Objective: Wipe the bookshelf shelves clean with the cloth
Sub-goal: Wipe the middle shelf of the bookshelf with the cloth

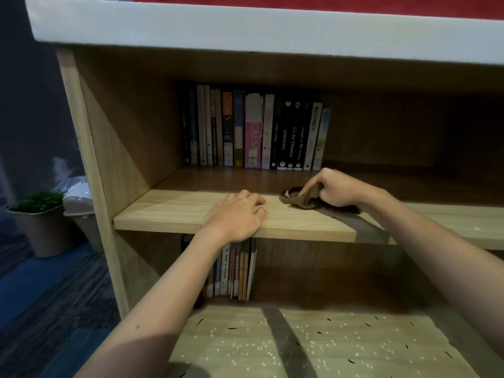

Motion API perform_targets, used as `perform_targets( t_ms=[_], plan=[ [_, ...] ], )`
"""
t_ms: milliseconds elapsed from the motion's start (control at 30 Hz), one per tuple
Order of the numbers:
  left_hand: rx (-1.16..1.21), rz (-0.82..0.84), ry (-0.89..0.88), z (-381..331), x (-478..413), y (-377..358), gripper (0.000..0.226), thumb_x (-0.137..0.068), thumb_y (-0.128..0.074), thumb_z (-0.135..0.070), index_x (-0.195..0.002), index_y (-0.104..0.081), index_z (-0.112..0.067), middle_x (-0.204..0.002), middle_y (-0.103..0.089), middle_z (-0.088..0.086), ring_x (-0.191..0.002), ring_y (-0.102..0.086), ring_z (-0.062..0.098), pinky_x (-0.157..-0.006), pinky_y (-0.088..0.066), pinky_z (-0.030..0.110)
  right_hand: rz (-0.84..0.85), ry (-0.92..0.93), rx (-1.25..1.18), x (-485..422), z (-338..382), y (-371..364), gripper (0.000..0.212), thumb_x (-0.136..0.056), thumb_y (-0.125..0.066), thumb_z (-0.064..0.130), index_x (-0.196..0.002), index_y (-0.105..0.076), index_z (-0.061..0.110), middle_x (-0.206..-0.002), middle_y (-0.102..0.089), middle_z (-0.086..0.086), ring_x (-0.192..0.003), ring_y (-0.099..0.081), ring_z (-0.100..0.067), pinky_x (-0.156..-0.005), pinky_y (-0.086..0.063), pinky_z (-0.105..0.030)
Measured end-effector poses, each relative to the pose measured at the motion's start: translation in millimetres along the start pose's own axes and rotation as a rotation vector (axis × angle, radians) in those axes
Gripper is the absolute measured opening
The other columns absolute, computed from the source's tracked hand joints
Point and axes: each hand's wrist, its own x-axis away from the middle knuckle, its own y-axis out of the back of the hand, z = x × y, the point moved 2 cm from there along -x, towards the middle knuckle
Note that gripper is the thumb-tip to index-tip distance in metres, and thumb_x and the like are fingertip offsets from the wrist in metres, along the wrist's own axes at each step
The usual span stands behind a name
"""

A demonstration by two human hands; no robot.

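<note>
Cloth (302, 199), olive-brown and bunched into a crumpled wad, sits on the middle shelf (169, 211) where I see my right hand (335, 188) pinching it; my left hand (237, 214) lies flat, empty, fingers loosely spread, just beside.

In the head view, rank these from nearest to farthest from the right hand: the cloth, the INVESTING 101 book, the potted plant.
From the right hand:
1. cloth: gripped in that hand, on the middle shelf.
2. INVESTING 101 book: upright at the back of the same shelf, just behind and above the hand.
3. potted plant: on the floor, far left, outside the bookshelf.
</note>
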Motion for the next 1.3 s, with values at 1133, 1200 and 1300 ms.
perform_targets(
  t_ms=[1133, 1200, 1300],
  plan=[
    [0.255, -0.322, -0.186, -43.1, 17.7, -8.9, 0.034, -0.097, -0.035, -0.04, -0.09, -0.065, -0.028, -0.075, -0.057, -0.016, -0.072, -0.052, 0.002, -0.058, -0.035, 0.018, -0.161, -0.046, -0.14, 82.7, -1.2, -1.0, 0.046, -0.079, -0.043, -0.01, -0.101, -0.07, 0.022, -0.105, -0.064, 0.002, -0.1, -0.057, -0.015, -0.09, -0.045, -0.028],
    [0.383, -0.243, -0.171, -40.5, 18.0, -4.8, 0.031, -0.097, -0.037, -0.041, -0.104, -0.063, -0.027, -0.085, -0.065, -0.008, -0.08, -0.057, 0.005, -0.069, -0.044, 0.022, -0.185, -0.177, -0.096, 76.6, -11.9, 4.6, 0.037, -0.084, -0.046, -0.002, -0.106, -0.067, 0.02, -0.103, -0.066, -0.003, -0.092, -0.059, -0.017, -0.079, -0.05, -0.031],
    [0.543, -0.219, -0.146, -37.4, 18.1, -2.8, 0.03, -0.095, -0.041, -0.04, -0.117, -0.055, -0.026, -0.106, -0.062, -0.002, -0.097, -0.057, 0.011, -0.085, -0.049, 0.031, -0.127, -0.144, -0.088, 56.6, 11.7, -12.9, 0.039, -0.084, -0.053, 0.021, -0.123, -0.056, 0.027, -0.1, -0.068, -0.003, -0.075, -0.059, -0.012, -0.061, -0.044, -0.025]
  ],
)
